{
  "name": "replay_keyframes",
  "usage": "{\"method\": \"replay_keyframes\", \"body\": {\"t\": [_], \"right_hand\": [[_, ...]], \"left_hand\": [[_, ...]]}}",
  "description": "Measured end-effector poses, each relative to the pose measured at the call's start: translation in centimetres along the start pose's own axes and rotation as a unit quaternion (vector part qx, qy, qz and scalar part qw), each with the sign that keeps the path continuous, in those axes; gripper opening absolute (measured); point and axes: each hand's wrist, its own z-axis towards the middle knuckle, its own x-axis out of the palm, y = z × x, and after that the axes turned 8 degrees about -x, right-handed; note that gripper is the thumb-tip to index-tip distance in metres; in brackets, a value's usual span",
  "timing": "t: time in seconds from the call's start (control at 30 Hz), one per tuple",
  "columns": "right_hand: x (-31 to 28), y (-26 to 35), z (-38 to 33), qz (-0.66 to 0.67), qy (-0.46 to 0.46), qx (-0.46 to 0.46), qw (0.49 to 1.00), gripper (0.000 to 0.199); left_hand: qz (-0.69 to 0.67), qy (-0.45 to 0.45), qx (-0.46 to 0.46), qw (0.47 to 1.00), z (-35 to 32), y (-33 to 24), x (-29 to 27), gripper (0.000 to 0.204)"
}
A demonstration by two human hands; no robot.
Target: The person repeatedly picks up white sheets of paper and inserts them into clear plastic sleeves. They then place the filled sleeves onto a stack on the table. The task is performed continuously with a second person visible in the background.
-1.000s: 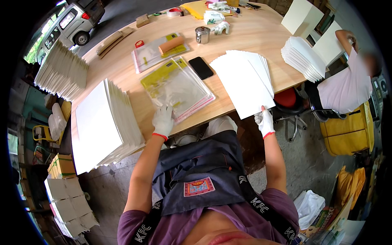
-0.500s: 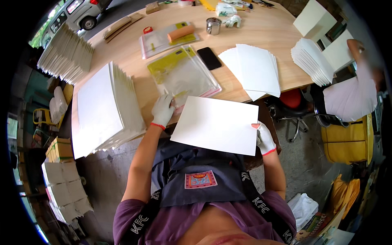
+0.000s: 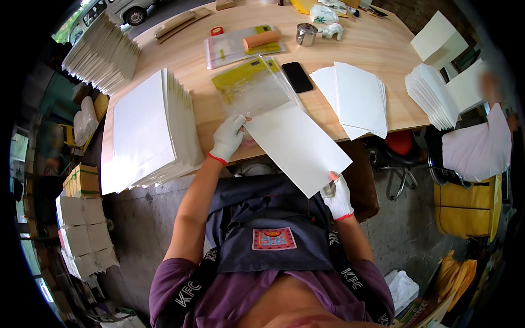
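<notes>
A white board (image 3: pixel 301 147) lies slanted across the table's near edge, its far end over the opening of a clear plastic sleeve with a yellow-green printed end (image 3: pixel 246 76). My right hand (image 3: pixel 336 199), in a white fingerless-tipped glove with red cuff, grips the board's near right corner, thumb on top. My left hand (image 3: pixel 227 138), gloved alike, is closed in a pinch at the sleeve's near edge, right beside the board's left corner. Exactly how the film sits between those fingertips is hard to see. More sleeves lie beneath.
Left of the sleeves rises a tall stack of wrapped white boards (image 3: pixel 145 120), with another stack (image 3: pixel 104 54) behind. A black phone (image 3: pixel 297 77), fanned white boards (image 3: pixel 358 98) and a metal cup (image 3: pixel 306 34) lie rightward. A co-worker (image 3: pixel 476 142) sits at the right.
The board has turned from lying crosswise to slanting away, its far end now at the sleeve. My right hand moved left with it; my left hand lifted from flat contact into a pinch.
</notes>
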Motion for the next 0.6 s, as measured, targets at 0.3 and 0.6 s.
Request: {"method": "replay_keyframes", "body": {"t": [0.3, 0.6], "right_hand": [[6.3, -0.8, -3.4, -0.087, -0.017, -0.016, 0.996, 0.017], [8.1, -0.1, -3.3, -0.17, 0.023, 0.01, 0.985, 0.024]], "left_hand": [[-0.622, -0.218, -0.205, 0.723, -3.5, -3.7, 7.3, 0.054], [-0.801, 0.054, -0.346, 0.485, -8.6, -3.2, 12.1, 0.045]]}}
